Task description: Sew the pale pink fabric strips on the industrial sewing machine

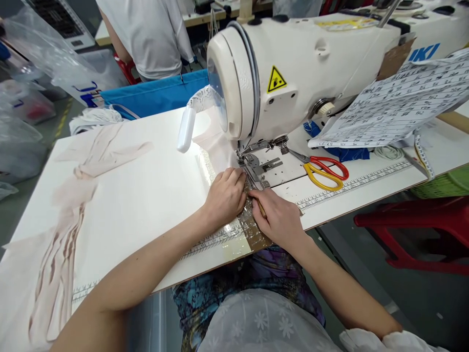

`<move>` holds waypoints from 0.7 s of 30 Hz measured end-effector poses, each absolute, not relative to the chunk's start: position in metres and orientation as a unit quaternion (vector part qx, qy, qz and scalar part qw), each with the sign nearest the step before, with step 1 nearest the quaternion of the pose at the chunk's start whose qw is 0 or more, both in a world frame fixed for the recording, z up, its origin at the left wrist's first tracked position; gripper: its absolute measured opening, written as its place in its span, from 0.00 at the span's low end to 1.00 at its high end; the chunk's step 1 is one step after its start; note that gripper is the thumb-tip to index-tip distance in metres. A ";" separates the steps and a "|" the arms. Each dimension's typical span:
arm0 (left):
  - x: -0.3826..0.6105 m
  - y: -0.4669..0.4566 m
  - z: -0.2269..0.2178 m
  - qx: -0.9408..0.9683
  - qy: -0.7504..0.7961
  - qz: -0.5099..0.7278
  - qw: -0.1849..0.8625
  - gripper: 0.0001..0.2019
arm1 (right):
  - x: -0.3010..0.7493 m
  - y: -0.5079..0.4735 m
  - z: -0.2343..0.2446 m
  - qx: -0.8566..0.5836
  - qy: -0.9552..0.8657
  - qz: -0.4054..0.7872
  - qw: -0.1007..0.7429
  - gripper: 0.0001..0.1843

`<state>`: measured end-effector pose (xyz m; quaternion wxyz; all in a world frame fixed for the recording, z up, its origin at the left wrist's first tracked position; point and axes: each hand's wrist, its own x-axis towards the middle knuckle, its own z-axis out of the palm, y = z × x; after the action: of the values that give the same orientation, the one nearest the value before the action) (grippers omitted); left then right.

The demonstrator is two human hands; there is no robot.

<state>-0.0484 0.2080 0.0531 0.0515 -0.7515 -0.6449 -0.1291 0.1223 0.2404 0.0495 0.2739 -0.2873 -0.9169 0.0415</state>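
Nearest, the left forearm slants up from the lower left across the worktop, while the right forearm angles in from the lower right, so the two converge at the front of the sewing machine. The right hand lies back upward, its fingers bent and closed round a thin brown stick that slopes beneath the knuckles. Just beside it, slightly farther in, the left hand is arched at the wrist, knuckles up and fingers curled down near the presser foot; their tips are hidden, so I cannot tell whether they pinch anything. Directly beyond the left hand, pale pink cloth lies beside the needle area. Scissors rest to the right of the needle plate, and a person in a white shirt is farthest off.
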 end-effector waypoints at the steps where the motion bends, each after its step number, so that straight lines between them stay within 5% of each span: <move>1: -0.048 0.208 0.053 -0.751 -0.645 -0.130 0.051 0.20 | 0.122 0.240 0.050 -0.287 -0.918 0.036 0.271 0.14; 15: -0.058 0.217 0.050 -0.733 -0.660 -0.163 0.032 0.20 | 0.101 0.233 0.049 -0.356 -0.916 -0.048 0.181 0.15; 21: -0.066 0.217 0.052 -0.734 -0.661 -0.156 0.018 0.20 | 0.115 0.231 0.056 -0.352 -0.917 0.025 0.188 0.18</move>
<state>-0.0661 0.2173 0.0523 0.0179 -0.7338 -0.6610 -0.1557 0.1148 0.2306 0.0564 0.1880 -0.3521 -0.9166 0.0246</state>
